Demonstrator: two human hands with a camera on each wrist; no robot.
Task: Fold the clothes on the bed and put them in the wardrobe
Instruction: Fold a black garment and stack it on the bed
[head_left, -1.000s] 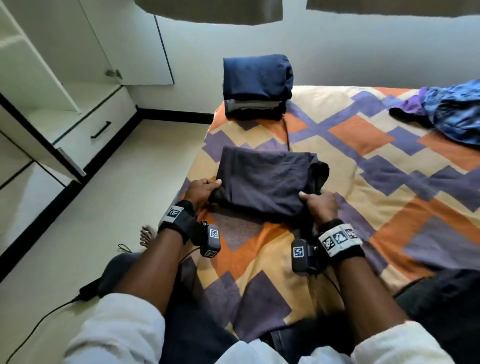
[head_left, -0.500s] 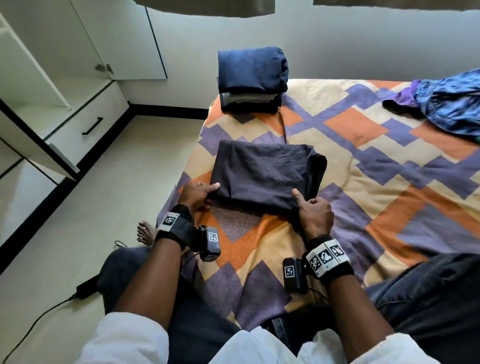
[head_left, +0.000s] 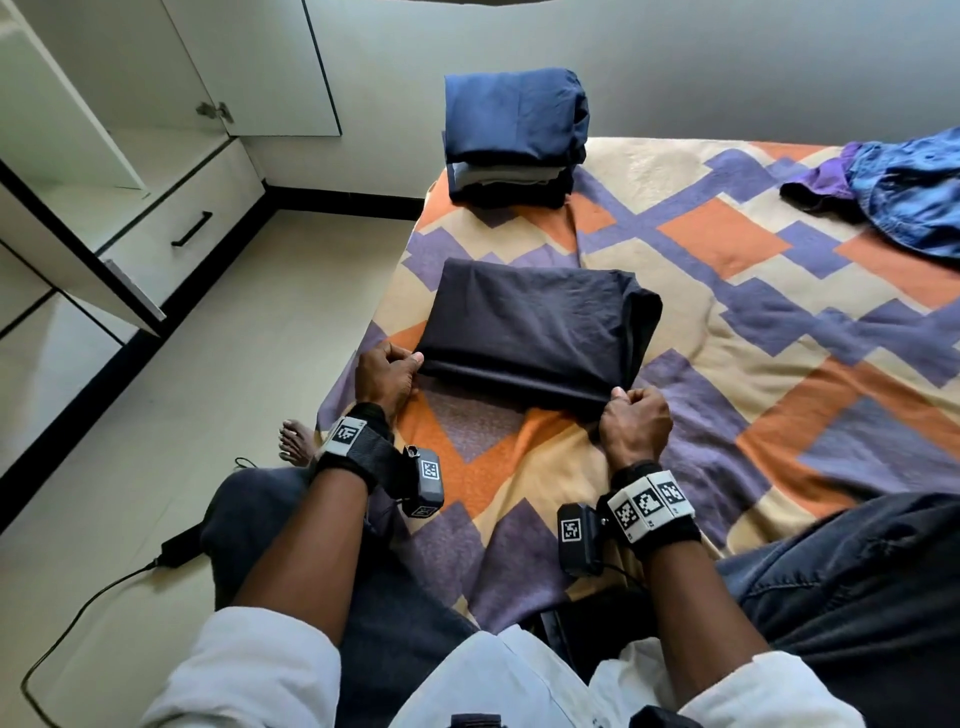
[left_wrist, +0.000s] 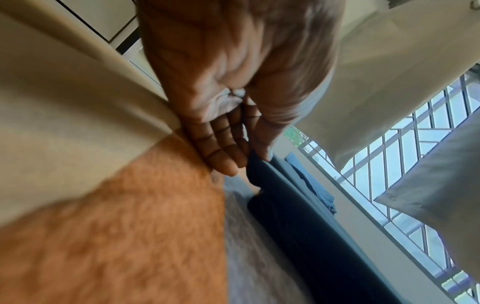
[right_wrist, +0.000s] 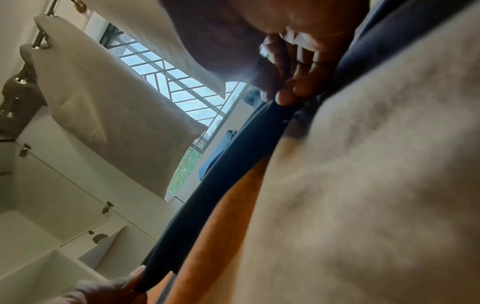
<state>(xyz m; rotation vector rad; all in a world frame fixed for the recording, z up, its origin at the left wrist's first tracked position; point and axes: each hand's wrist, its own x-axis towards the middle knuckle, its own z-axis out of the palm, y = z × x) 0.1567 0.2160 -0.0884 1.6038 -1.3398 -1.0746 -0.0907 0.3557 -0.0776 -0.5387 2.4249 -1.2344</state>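
Observation:
A dark folded garment (head_left: 535, 327) lies on the patterned bed cover (head_left: 727, 322) in front of me. My left hand (head_left: 392, 371) pinches its near left corner; the left wrist view shows thumb and fingers closing on the dark cloth (left_wrist: 285, 201). My right hand (head_left: 631, 410) pinches the near right corner, and in the right wrist view the fingertips (right_wrist: 288, 96) clamp the dark edge (right_wrist: 207, 195). A stack of folded clothes (head_left: 514, 135) with a navy piece on top sits at the bed's far corner. The wardrobe (head_left: 93, 171) stands open at the left.
A heap of unfolded blue and purple clothes (head_left: 898, 192) lies at the bed's far right. A wardrobe drawer with a black handle (head_left: 191, 228) faces the floor strip. A black charger and cable (head_left: 171, 551) lie on the floor by my foot (head_left: 296, 441). My knees hem the bed's near edge.
Both hands went from resting on the garment's near edge to pinching its two near corners. The right hand slid back and closed into a fist on the cloth.

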